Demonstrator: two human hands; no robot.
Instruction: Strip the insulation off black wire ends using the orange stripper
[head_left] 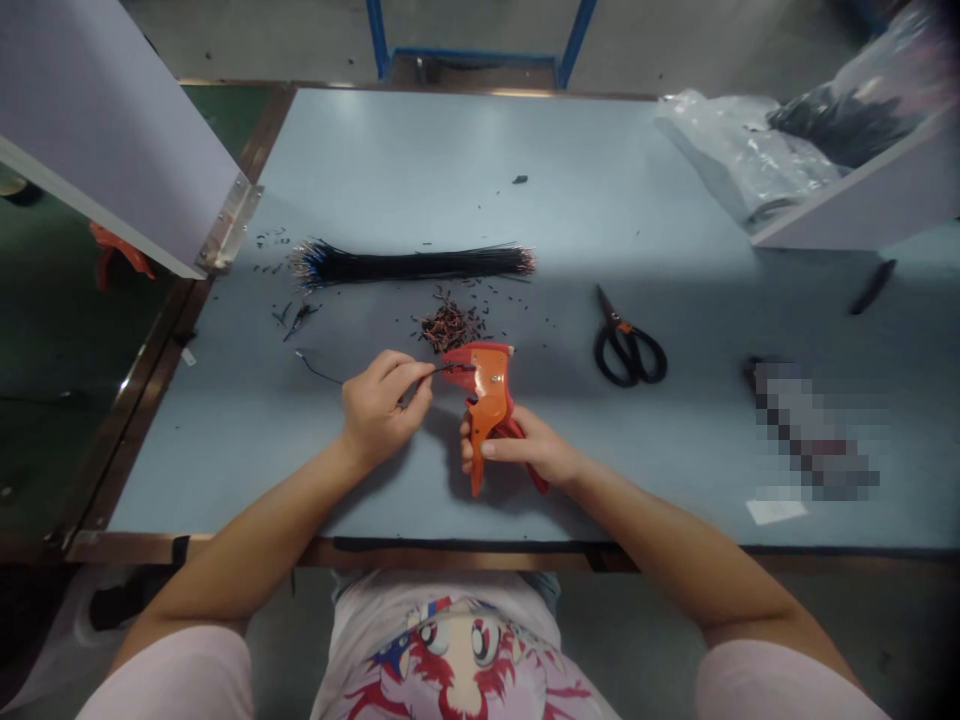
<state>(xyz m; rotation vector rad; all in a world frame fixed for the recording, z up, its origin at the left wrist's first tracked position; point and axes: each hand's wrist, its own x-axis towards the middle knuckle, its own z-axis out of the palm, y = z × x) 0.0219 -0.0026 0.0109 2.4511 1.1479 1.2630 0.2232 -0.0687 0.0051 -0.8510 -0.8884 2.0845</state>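
Observation:
My left hand (382, 410) pinches a thin black wire (322, 374) between thumb and fingers, and the wire's tip reaches into the jaws of an orange wire stripper (487, 400). My right hand (517, 445) is shut around the stripper's red and orange handles. The wire's tail trails left across the table, ending in a bluish tip. Just beyond the tool lies a small heap of cut wire bits (450, 326). Farther up, a long bundle of black wires (412, 265) lies sideways, its ends fanned out.
The pale blue work table (525, 180) has a metal-trimmed edge. Black-handled scissors (628, 345) lie to the right. A plastic bag of black wires (750, 160) sits at the back right, and a white panel (112, 120) juts in at the upper left. One object is pixelated (810, 430).

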